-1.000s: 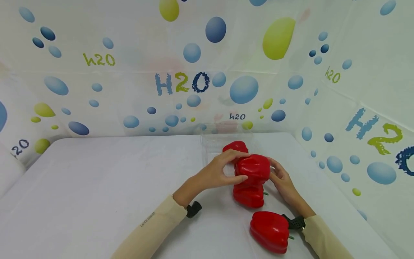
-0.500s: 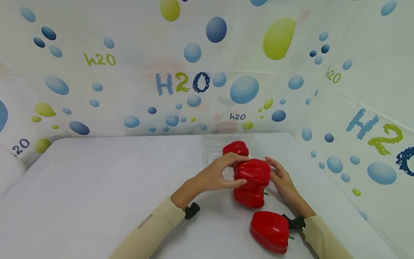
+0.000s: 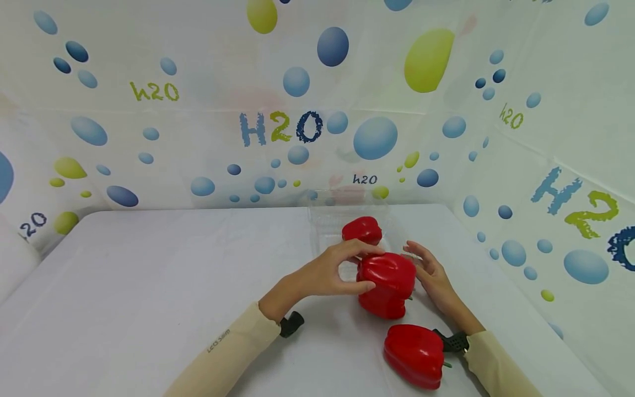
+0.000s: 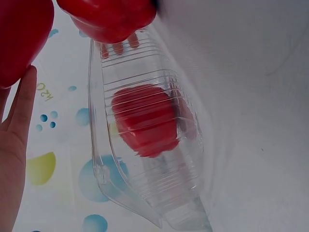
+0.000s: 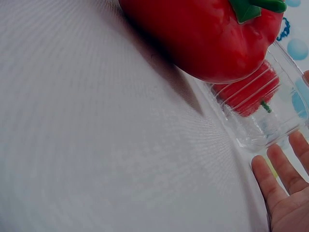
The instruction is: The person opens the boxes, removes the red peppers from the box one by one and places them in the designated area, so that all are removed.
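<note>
In the head view my left hand (image 3: pixel 324 271) grips a red bell pepper (image 3: pixel 389 270), thumb at the near side and fingers over the top. Just below and partly covered by it lies a second red bell pepper (image 3: pixel 382 306); whether the two touch I cannot tell. My right hand (image 3: pixel 434 278) is beside the gripped pepper's right side, fingers extended. In the right wrist view its fingers (image 5: pixel 285 169) are spread beside a clear plastic container (image 5: pixel 258 133), and a green-stemmed pepper (image 5: pixel 207 38) looms above. Another red pepper (image 4: pixel 145 121) shows through the ribbed container wall (image 4: pixel 99 169).
One more red bell pepper (image 3: pixel 414 355) lies at the front, beside the right wrist strap (image 3: pixel 453 341). A white cloth covers the table (image 3: pixel 149 286). Behind it hangs a curtain (image 3: pixel 213 127) with blue and green dots, continuing along the right side.
The gripped pepper has come down and towards me with my left hand, covering more of the pepper below. My right hand has barely moved.
</note>
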Motion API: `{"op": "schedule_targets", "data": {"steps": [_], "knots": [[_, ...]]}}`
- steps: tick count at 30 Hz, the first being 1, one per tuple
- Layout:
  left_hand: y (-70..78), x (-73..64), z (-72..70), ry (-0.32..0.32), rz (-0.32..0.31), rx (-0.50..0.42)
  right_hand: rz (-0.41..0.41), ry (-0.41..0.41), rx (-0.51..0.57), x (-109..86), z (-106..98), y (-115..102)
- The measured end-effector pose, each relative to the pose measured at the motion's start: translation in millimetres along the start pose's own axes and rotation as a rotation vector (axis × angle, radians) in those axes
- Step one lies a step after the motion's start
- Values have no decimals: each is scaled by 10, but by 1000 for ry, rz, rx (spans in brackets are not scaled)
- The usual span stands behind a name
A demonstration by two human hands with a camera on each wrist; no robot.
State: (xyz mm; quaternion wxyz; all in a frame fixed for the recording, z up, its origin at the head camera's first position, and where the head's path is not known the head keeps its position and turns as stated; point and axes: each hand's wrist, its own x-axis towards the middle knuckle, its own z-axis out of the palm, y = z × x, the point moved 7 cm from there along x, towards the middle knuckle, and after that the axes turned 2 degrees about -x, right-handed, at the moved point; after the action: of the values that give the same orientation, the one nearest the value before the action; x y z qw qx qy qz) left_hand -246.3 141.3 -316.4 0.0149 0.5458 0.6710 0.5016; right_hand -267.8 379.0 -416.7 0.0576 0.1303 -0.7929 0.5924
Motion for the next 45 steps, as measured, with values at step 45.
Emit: {"op": "schedule_targets", "data": {"steps": [45], "knots": [[-245,-180,-118,-88,-134,-276,-12,19,-14,21,2,-25]]}}
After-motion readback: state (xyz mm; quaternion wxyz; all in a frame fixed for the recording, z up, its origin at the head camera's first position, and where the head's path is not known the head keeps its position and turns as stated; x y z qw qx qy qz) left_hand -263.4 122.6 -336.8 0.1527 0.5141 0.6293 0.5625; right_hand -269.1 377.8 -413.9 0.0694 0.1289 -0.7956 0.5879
